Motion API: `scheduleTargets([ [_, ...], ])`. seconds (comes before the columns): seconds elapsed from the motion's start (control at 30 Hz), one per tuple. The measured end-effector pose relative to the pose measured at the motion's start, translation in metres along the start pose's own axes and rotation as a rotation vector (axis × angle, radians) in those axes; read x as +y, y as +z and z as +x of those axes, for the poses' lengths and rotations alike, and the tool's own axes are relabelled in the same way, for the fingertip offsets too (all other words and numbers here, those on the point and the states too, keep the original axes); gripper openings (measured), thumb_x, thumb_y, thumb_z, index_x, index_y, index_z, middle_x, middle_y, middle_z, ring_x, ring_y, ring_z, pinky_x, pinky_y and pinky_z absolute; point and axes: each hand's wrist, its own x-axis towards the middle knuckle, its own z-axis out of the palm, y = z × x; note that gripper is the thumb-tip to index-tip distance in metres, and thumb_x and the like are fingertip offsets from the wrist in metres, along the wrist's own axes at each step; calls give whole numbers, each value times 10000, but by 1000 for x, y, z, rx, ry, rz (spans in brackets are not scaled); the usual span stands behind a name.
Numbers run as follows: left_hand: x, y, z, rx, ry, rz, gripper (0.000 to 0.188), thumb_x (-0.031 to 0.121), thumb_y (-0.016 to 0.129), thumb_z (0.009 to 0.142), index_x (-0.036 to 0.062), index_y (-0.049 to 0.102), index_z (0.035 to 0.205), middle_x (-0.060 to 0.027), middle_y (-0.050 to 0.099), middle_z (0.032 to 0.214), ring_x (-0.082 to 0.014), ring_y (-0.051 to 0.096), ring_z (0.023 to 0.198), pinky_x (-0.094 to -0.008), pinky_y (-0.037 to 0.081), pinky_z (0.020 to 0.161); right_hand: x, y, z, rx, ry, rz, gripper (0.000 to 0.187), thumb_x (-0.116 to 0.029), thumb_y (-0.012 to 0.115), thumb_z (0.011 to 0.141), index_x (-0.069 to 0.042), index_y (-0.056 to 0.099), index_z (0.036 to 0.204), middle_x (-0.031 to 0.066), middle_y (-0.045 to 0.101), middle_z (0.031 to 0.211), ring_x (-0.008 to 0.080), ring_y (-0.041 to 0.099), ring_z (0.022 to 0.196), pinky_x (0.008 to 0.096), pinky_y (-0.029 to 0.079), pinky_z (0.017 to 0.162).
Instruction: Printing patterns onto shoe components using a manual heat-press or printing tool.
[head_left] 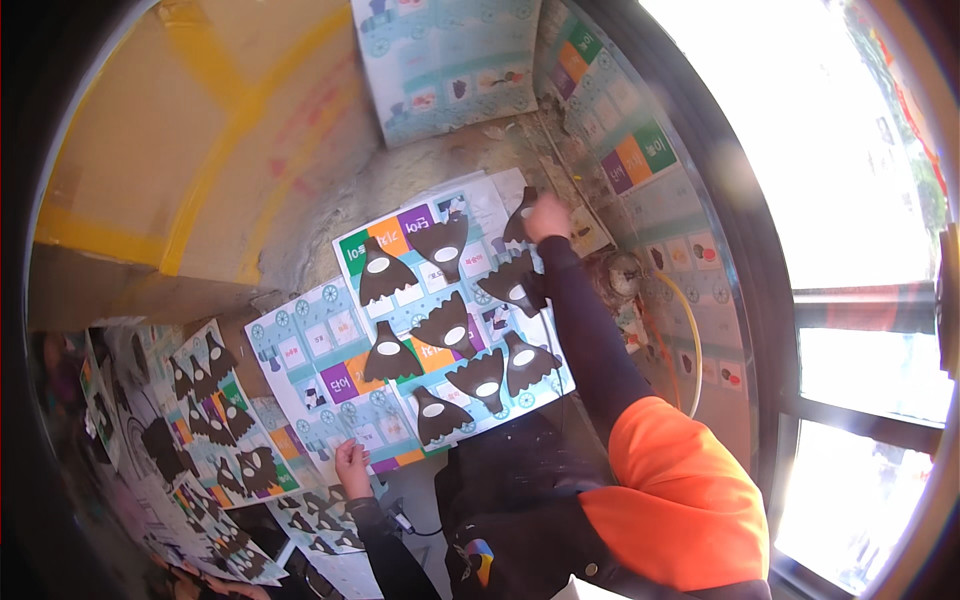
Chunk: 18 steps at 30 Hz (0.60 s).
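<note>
Before me lies a printed card sheet (290, 365), pale blue with purple, orange and green blocks. Several flat black dress-shaped cut-outs (391, 357) with scalloped edges and white ovals are spread over it. My left hand (352, 468) pinches the sheet's near left edge, fingers closed. At the far right corner my right hand (548, 217) has its fingers closed on the narrow part of another black cut-out (516, 222); the fingertips are partly hidden. Beneath my right forearm, a further black cut-out (514, 283) is partly covered.
A large cardboard box (130, 150) with yellow tape stands at the far left. Printed card (455, 80) rises at the back, and more printed panels (690, 250) line the right beside a window (860, 130). Left, other sheets (215, 420) carry black cut-outs; another person's hand (230, 585) shows below.
</note>
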Motion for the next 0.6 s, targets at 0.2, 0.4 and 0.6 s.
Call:
scheduleTargets([
  [0.2,-13,-3,-12,-44,-85,-91,205,88,597,932,42,589,1132,-34,627,921,-105,593,753,-230,488,664,58,12,-15,-99,55,-100,312,-150,687,755,49,626,987,255,651,1027,403,618,1015,444,510,873],
  [0.4,-11,19,-18,-108,-76,-78,220,109,586,941,53,590,1153,-28,625,950,-106,579,772,-232,474,665,61,11,-13,-38,-19,24,298,-165,707,776,23,653,1001,208,691,963,382,657,940,451,523,833],
  [0.6,-19,55,-18,-183,-61,-17,236,96,614,923,38,586,1150,-47,637,937,-97,589,733,-218,476,619,44,5,-5,-181,-19,510,320,-208,725,788,-13,665,1035,203,701,893,377,675,890,451,529,804],
])
